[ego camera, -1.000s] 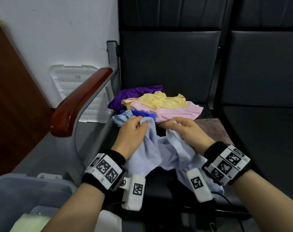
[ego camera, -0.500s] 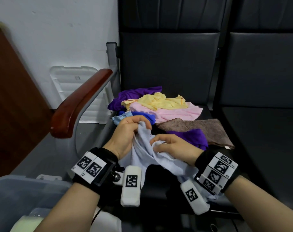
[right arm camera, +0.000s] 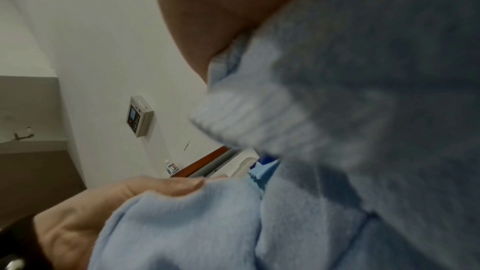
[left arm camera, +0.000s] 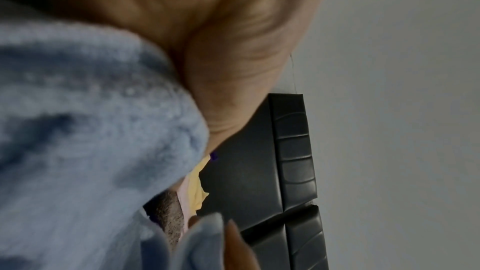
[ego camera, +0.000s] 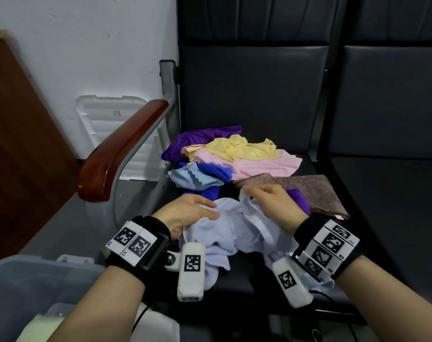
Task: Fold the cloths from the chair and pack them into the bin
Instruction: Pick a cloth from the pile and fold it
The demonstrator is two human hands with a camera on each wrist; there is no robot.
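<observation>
While the pale blue cloth (ego camera: 237,233) lay crumpled and unfolded at the front edge of the chair seat (ego camera: 372,218), the left hand (ego camera: 185,213) held its left side with thumb on top, and the right hand (ego camera: 271,206) pinched a raised edge in curled fingers. Behind it the purple, yellow, pink, blue and brown cloths (ego camera: 234,156) were heaped unfolded, and the bin (ego camera: 25,280) at lower left showed something pale inside, so most of the work seemed left.

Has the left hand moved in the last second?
Yes. The left hand has come down from beside the dark blue cloth, toward the seat's front edge, gripping the pale blue cloth.
</observation>
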